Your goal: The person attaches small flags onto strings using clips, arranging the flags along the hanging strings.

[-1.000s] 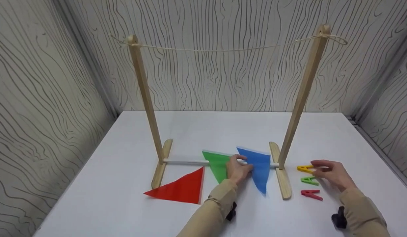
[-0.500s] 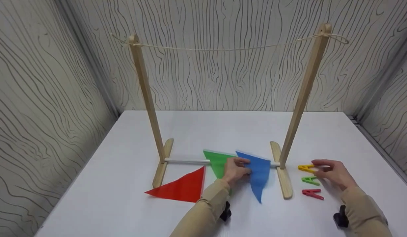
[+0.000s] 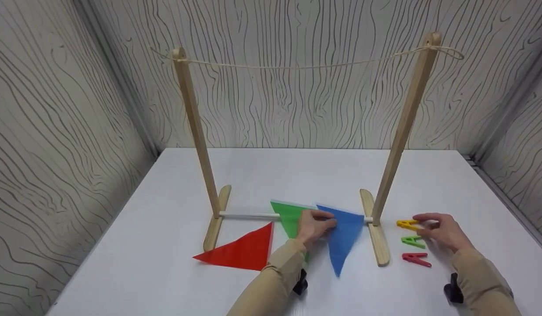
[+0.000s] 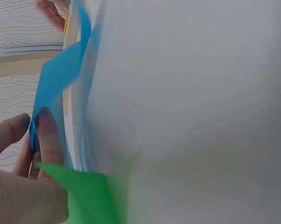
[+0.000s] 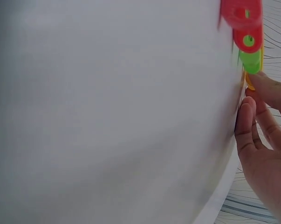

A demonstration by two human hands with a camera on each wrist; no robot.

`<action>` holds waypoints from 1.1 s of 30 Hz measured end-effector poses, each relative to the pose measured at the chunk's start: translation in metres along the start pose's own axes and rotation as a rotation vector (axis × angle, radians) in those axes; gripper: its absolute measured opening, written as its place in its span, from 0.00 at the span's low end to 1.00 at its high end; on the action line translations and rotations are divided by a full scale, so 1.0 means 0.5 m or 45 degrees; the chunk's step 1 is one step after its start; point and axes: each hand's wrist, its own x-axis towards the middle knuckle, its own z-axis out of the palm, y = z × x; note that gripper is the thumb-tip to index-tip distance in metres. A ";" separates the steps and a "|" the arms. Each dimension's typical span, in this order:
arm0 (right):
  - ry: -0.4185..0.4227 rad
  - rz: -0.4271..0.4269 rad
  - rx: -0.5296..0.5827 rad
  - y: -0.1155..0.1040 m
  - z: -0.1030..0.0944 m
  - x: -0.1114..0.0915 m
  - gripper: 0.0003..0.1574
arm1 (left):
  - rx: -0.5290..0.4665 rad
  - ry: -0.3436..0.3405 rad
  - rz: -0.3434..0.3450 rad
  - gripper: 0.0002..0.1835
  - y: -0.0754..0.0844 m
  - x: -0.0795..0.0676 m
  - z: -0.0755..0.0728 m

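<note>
My left hand (image 3: 313,228) pinches the left edge of a blue triangular pennant (image 3: 347,235) between thumb and fingers. In the left wrist view that pennant (image 4: 61,74) is bent and rises off the white surface. A green pennant (image 3: 290,216) lies partly under my left hand and wrist. To the left, a red pennant (image 3: 244,249) lies flat. At the right, my right hand (image 3: 446,231) has thumb and index finger on the handle end of a yellow clothespin (image 3: 404,224). Nearer me lie a green clothespin (image 3: 411,241) and a red clothespin (image 3: 415,258).
Two wooden posts, one on the left (image 3: 194,131) and one on the right (image 3: 404,131), stand on flat wooden feet. A white rod (image 3: 249,215) joins them low down, and a thin string (image 3: 293,67) hangs between their tops. Wood-patterned panels enclose the white table (image 3: 144,263).
My left hand has come slightly nearer me, drawing the blue pennant along. The pennant's tip has swung to the left and toward me. My right hand stays at the yellow clothespin.
</note>
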 end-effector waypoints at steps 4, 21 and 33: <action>0.001 0.011 0.009 -0.001 0.000 0.001 0.30 | 0.050 0.077 0.064 0.04 0.001 0.003 0.008; 0.014 -0.035 -0.003 -0.006 0.004 0.001 0.31 | -0.038 0.199 0.113 0.08 0.009 0.005 0.010; 0.014 0.010 0.142 -0.008 0.007 -0.007 0.44 | -0.094 0.330 0.035 0.08 0.018 0.004 0.014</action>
